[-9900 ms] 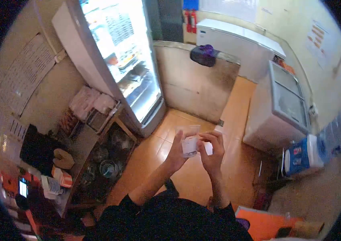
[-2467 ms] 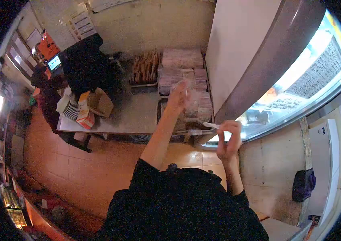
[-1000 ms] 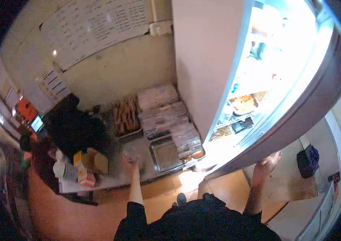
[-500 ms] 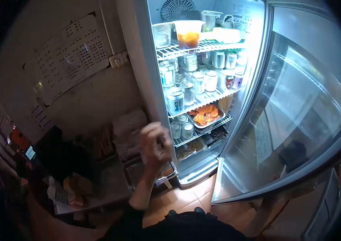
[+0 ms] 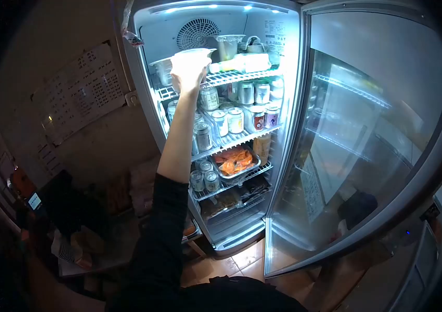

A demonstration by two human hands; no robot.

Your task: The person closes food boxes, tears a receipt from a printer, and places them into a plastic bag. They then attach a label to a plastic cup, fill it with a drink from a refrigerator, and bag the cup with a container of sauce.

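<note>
My left hand is raised to the top shelf of the lit fridge. Its fingers are closed round a plastic tub, which looks washed out by the light; the hand covers much of it. Beside it on the left is a clear container. To the right on that shelf are another clear tub and a white package. Low on the right, a dim forearm runs toward the open glass door; the fingers of my right hand cannot be made out there.
Drink cans fill the middle shelf. Below it are a metal tray of orange food and more cans. A dark counter with stacked cups stands left. A written sheet hangs on the wall.
My left hand has risen from beside the lower shelves to the top shelf and taken hold of the tub. The view has tilted up and shifted. The door stays open.
</note>
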